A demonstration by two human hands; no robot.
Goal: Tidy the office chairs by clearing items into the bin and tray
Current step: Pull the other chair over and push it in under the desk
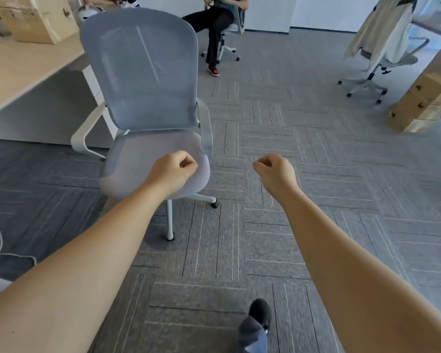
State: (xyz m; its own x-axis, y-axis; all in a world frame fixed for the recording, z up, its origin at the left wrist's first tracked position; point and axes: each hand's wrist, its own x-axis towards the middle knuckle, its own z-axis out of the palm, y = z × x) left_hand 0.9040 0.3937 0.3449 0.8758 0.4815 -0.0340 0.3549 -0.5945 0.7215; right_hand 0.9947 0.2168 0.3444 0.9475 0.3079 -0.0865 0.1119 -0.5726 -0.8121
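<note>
A grey mesh office chair (pixel 140 80) with white armrests stands just ahead on the left, next to a desk; its seat shows nothing on it. My left hand (pixel 174 170) hovers over the front right of that seat, fingers curled into a fist with nothing in it. My right hand (pixel 275 170) is out over the carpet to the chair's right, also curled and holding nothing. A second office chair (pixel 389 59) at the far right has a pale garment (pixel 382 29) draped over its back. No bin or tray is in view.
A light wooden desk (pixel 18 70) with a cardboard box (pixel 33 19) runs along the left. Stacked cardboard boxes (pixel 428 98) stand at the right. A person sits on a chair (pixel 216 24) at the back. A white cable (pixel 0 245) lies on the carpet at left.
</note>
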